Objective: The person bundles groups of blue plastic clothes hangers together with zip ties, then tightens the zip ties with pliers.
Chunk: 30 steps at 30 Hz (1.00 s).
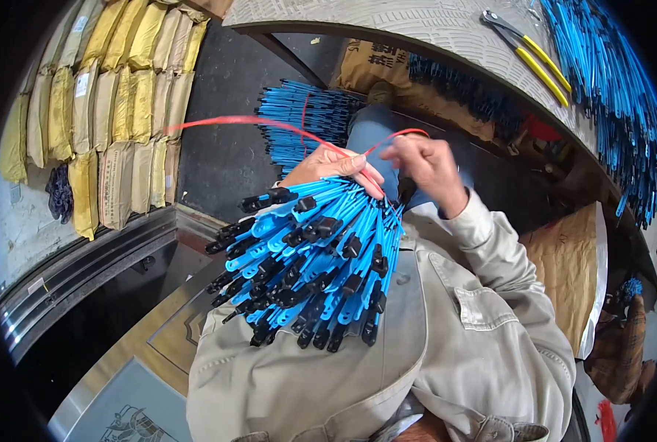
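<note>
A thick bundle of blue plastic sticks with black end pieces (pixel 313 258) rests against my front, its black ends fanned toward me. My left hand (pixel 328 166) is closed at the narrow part of the bundle, with the thumb pressed on a thin red strap (pixel 291 129). One end of that strap sticks out to the left; another stretch curves up to the right. My right hand (pixel 431 166), a little blurred, has curled fingers at this right stretch of strap, just right of the bundle. The bundle hides part of my left palm and fingers.
Another tied bundle of blue sticks (pixel 299 121) lies on the floor ahead. Yellow-handled pliers (pixel 531 59) and a large heap of blue sticks (pixel 608 96) are on the table (pixel 387 13). Stacked yellow and tan sacks (pixel 107 96) line the left wall. Another person's sleeve (pixel 619 346) shows far right.
</note>
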Available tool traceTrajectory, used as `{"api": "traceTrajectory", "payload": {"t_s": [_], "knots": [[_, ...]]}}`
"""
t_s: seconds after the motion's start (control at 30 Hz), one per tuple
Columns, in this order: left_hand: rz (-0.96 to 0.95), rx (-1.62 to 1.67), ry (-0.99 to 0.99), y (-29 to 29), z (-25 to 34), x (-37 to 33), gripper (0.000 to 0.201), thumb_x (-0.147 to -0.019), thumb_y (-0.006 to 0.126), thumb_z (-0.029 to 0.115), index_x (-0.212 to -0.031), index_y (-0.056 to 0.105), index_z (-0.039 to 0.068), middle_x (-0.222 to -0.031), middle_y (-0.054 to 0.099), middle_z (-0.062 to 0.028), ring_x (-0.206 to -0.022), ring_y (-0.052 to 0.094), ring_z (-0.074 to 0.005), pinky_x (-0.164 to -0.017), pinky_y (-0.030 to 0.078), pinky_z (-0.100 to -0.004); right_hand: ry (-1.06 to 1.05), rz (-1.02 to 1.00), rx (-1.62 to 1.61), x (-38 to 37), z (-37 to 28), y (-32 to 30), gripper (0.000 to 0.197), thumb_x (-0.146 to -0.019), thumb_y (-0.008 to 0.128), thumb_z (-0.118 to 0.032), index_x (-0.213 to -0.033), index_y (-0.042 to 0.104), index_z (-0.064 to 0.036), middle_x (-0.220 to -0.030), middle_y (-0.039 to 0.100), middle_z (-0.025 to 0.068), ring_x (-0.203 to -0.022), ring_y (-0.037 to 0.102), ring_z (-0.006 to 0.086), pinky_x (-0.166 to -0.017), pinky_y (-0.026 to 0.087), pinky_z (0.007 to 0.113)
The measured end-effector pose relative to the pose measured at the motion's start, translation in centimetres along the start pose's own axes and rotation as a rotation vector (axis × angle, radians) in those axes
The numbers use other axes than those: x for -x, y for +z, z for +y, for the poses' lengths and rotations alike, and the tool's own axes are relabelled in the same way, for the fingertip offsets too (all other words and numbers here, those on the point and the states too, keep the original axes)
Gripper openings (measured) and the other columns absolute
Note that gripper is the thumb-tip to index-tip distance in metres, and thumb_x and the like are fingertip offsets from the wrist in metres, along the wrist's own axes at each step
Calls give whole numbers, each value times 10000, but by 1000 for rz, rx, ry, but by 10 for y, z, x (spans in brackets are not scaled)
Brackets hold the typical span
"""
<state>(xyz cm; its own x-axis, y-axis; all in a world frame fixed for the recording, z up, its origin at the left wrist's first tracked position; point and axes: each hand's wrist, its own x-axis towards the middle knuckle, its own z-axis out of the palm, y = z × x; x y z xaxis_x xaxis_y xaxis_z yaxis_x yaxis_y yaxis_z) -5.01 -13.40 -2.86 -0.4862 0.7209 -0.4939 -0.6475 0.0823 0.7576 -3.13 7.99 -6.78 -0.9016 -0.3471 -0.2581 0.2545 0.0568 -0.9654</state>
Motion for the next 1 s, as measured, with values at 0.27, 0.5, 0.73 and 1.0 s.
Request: {"api": "traceTrajectory", "payload": {"t_s": [0.27,0.5,0.73,1.0], "knots": [[42,46,-25,3,-8,-5,448,-939,428,304,-989,588,-111,-873,665,-175,-764,640,-169,-721,501,-262,-228,18,-685,-17,-28,30,306,-940,457,-259,-1042,580,2,-1043,611,131,-973,572,192,-882,436,316],[36,-68,9,5,-6,-6,441,-943,421,296,-953,622,-97,-865,669,-153,-757,631,-162,-726,488,-267,-266,5,-743,-7,-21,31,322,-945,439,-255,-1072,527,27,-1089,590,171,-1015,571,221,-928,427,352],[8,-106,154,1,-10,-4,451,-949,403,286,-880,659,-79,-902,660,-156,-820,615,-169,-769,470,-275,-296,-87,-782,-10,-21,11,350,-946,436,-236,-1137,496,51,-967,603,132,-948,586,191,-919,434,338],[-12,-88,94,1,-7,-7,434,-946,415,272,-872,660,-79,-918,653,-169,-843,611,-179,-783,469,-288,-344,98,-155,7,-15,8,262,-922,456,-110,-1127,505,46,-834,539,55,-825,526,124,-837,417,266]]}}
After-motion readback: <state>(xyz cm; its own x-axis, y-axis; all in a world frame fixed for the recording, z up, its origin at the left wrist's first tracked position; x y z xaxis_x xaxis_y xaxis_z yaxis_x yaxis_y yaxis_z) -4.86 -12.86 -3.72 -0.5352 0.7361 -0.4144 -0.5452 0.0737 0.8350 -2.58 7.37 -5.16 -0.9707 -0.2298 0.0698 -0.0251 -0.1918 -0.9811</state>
